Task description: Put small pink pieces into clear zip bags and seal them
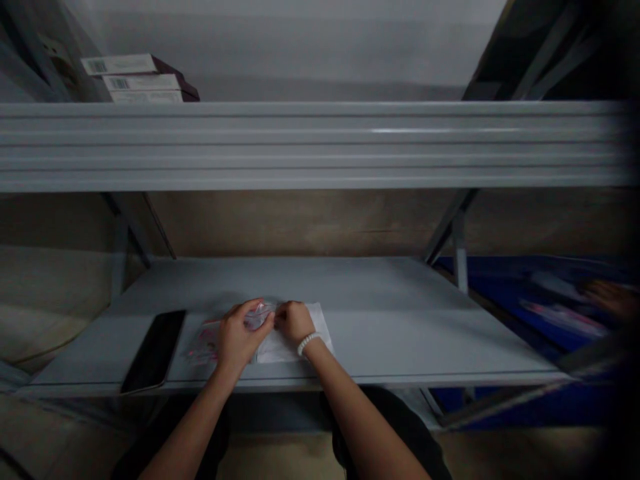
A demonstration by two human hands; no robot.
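My left hand (243, 335) pinches a small clear plastic bag (257, 315) between thumb and fingers, just above the grey shelf (390, 320). Close beside it, my right hand (295, 321) is closed, its fingertips bent at the bag's right edge; what they grip is hidden. A white bead bracelet circles that wrist. Beneath the right hand lies a white sheet or flat packet (320, 319). Left of my left hand, more clear plastic packaging with red marks (205, 341) rests on the shelf.
A black phone or tablet (155, 350) lies at the left, reaching the front edge. A thick metal beam (320, 147) crosses above, with several stacked boxes (143, 81) behind it. At right, another person's hand (607, 298) is over a blue surface (500, 287).
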